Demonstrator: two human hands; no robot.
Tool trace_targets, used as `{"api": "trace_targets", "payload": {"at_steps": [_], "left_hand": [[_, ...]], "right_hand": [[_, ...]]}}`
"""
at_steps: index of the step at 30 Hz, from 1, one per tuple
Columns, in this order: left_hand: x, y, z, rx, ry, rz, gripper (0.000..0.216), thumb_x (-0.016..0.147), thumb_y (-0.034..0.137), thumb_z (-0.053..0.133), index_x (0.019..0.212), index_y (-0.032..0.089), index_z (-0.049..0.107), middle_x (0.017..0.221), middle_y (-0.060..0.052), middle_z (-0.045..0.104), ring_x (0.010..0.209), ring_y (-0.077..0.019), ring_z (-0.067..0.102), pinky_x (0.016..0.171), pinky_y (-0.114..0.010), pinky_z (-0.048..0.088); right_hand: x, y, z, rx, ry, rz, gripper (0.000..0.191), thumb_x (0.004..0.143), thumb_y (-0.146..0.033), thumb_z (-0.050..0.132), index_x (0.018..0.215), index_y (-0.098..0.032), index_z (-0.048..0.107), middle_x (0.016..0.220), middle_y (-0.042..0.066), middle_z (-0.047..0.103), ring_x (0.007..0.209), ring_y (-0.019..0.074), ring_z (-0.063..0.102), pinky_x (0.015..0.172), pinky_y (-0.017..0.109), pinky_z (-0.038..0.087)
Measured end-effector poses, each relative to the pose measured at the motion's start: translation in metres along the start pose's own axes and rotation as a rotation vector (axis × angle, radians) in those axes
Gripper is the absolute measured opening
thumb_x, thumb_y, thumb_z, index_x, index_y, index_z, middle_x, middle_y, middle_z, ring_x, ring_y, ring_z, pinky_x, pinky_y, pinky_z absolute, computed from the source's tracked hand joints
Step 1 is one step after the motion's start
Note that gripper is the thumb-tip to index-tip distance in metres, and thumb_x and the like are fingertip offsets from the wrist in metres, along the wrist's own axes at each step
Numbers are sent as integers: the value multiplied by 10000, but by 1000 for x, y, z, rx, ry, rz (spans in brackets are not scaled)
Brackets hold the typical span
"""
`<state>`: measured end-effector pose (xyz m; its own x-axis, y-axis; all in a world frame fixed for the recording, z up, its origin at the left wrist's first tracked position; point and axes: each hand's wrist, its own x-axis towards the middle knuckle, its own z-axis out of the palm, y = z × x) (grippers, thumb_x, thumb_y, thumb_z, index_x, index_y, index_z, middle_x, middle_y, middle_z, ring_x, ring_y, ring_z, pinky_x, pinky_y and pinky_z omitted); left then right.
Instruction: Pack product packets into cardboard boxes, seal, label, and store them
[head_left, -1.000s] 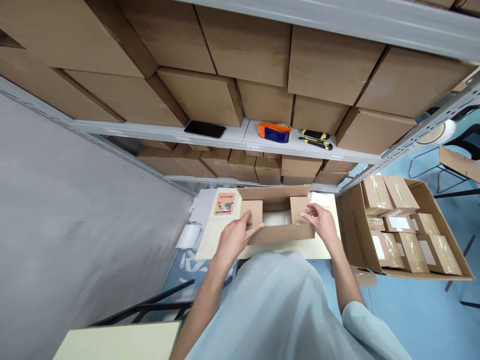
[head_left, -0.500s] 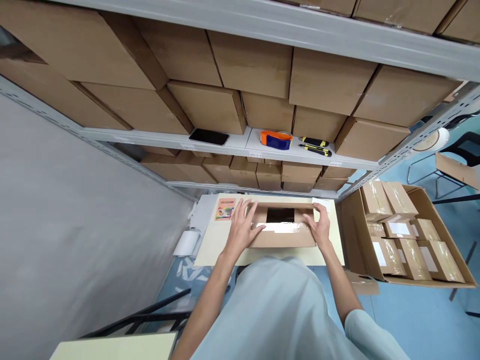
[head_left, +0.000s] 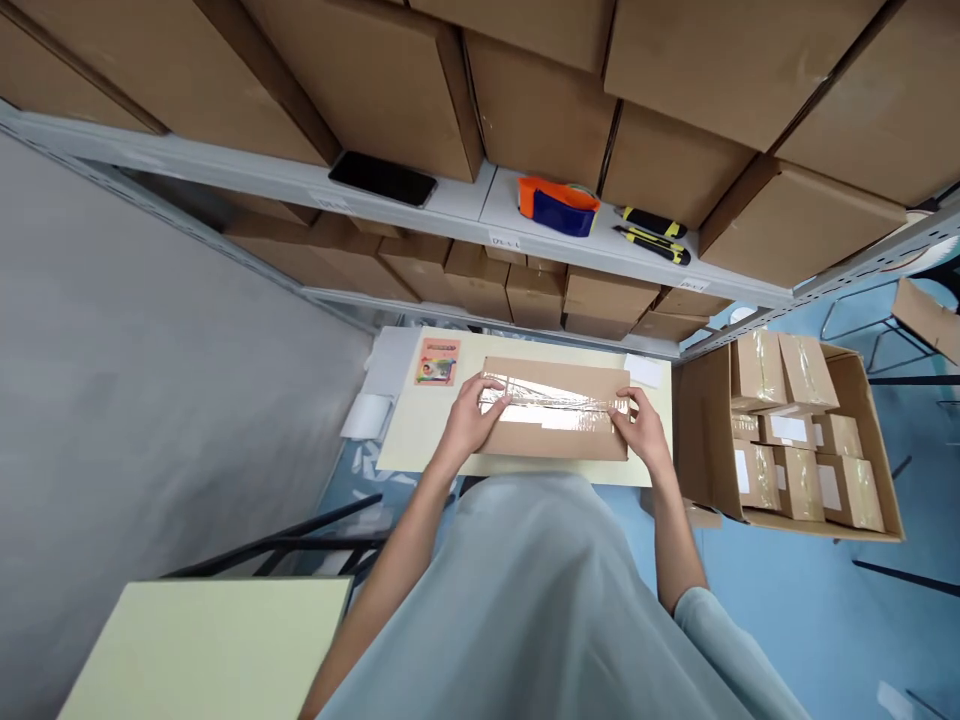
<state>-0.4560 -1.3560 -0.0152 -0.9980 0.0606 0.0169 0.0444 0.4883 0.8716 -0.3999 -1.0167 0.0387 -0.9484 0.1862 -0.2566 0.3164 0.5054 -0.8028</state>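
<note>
A flat brown cardboard box [head_left: 555, 432] lies on a pale yellow table [head_left: 420, 430] in front of me, its top flaps closed and a strip of clear tape along the seam. My left hand [head_left: 469, 418] rests on the box's left end, fingers pressed on the flap. At the right end, my right hand [head_left: 637, 425] holds the box's edge with curled fingers. A small colourful card [head_left: 437, 361] lies on the table left of the box.
A grey shelf [head_left: 457, 205] above the table carries a black phone [head_left: 382, 178], an orange and blue tape dispenser [head_left: 559, 205] and two yellow-black knives [head_left: 651, 234], among many brown cartons. An open carton [head_left: 701, 430] of several taped parcels stands on the blue floor at right.
The box's open flaps have been folded down and now lie closed. Both hands moved from the inner flaps to the box's two ends. The view tilted downward.
</note>
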Motion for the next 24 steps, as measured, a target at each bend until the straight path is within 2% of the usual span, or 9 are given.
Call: {"api": "trace_targets", "payload": {"at_steps": [4,7,10,14,20,22,24], "left_hand": [[2,1,-2,58,-24,-23,222,954,440,680,1090,265,686,1287,-94,670,1395,-286,570,1214,-475,466],[1,4,-2,71,-40,-59,222,949,435,683,1094,267,686,1338,-105,627,1445,-297,533,1215,-482,470],[-1,4,0,40,-46,-72,229,965,428,666,1119,260,681,1380,-118,588,1471,-299,515,1227,-488,464],[-5,3,4,-4,-43,-70,236,970,415,662,1139,250,676,1405,-133,560,1490,-309,504,1246,-503,451],[-4,1,-1,-69,-40,2,200,994,410,633,1106,254,690,1401,-126,552,1439,-319,573,1212,-510,496],[-3,0,-4,-65,-60,25,188,1003,407,628,1106,264,691,1424,-120,552,1431,-321,588,1193,-517,515],[-1,-1,-6,-41,-59,67,158,1009,387,623,1076,263,693,1499,-133,530,1481,-347,550,1191,-551,515]], "right_hand": [[2,-24,-3,-254,-30,122,331,923,-429,601,1232,-311,601,1094,20,762,804,234,680,765,326,449],[2,-34,0,-382,-54,159,324,950,-412,536,1253,-313,594,939,20,734,782,267,646,724,325,410],[-1,-37,3,-444,-65,176,338,970,-422,491,1273,-309,586,898,29,717,784,287,640,709,330,401],[-6,-33,4,-411,-66,176,372,982,-482,457,1291,-305,561,881,13,711,731,271,629,696,328,415],[-7,-37,18,-435,-5,151,346,994,-412,421,1280,-259,544,1061,56,751,810,255,701,725,335,503],[-5,-43,27,-527,20,167,334,1004,-344,405,1287,-242,551,1208,104,749,908,270,744,767,359,543],[-4,-49,36,-656,39,160,347,1007,-252,392,1295,-204,582,1372,181,706,1096,301,759,865,395,576]]}}
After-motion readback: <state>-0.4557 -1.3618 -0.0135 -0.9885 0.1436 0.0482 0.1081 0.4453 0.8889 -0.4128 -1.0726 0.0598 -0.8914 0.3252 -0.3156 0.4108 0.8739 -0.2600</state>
